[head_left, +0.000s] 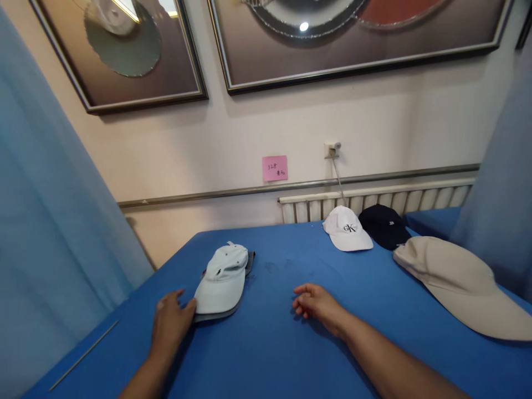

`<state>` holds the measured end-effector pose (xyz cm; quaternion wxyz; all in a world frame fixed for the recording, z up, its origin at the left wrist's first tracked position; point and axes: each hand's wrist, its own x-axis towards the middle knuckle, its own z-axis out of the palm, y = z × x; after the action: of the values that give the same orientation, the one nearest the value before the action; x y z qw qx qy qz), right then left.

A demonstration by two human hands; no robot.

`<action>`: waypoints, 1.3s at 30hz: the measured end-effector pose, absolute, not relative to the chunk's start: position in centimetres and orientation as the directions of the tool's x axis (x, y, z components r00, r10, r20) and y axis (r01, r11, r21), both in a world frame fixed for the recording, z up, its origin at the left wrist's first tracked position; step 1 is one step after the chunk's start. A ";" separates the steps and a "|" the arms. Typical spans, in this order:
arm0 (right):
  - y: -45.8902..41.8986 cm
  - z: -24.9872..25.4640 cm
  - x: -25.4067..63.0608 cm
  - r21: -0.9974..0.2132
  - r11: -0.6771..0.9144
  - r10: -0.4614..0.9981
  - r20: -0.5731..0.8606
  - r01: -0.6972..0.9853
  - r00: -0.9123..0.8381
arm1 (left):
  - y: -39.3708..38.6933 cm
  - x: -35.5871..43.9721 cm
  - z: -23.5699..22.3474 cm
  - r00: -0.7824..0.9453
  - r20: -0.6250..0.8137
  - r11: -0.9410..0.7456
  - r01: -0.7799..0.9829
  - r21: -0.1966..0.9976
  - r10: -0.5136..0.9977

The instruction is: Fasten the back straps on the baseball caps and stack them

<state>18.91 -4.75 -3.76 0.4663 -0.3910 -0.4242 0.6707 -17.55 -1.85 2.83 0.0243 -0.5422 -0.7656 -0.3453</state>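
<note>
A pale blue baseball cap (224,277) lies on top of a dark grey cap (216,317), whose edges show below its brim and behind it. My left hand (171,321) is at the left of the stacked brims, thumb and fingers apart. Its thumb tip meets or nearly meets the pale brim; I cannot tell which. To the right, my right hand (318,305) hovers just above or rests on the blue tabletop (266,354), fingers loosely bent and holding nothing.
A white cap (347,228), a navy cap (384,225) and a large beige cap (461,282) line the right side. A thin rod (83,356) lies at the left edge. Blue curtains (50,183) hang on both sides. Behind are a radiator (374,198) and a pink note (275,168).
</note>
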 end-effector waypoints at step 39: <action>-1.4 -5.8 34.6 -0.884 -0.206 0.887 -0.350 -0.419 0.302 | 1.5 3.0 -2.4 0.190 -0.304 0.359 -0.499 0.789 0.933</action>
<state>34.55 -1.38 -5.77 0.5926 -0.5476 -0.2136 0.5508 3.00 1.47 -2.37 -0.7216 -0.2726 -0.3983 -0.4963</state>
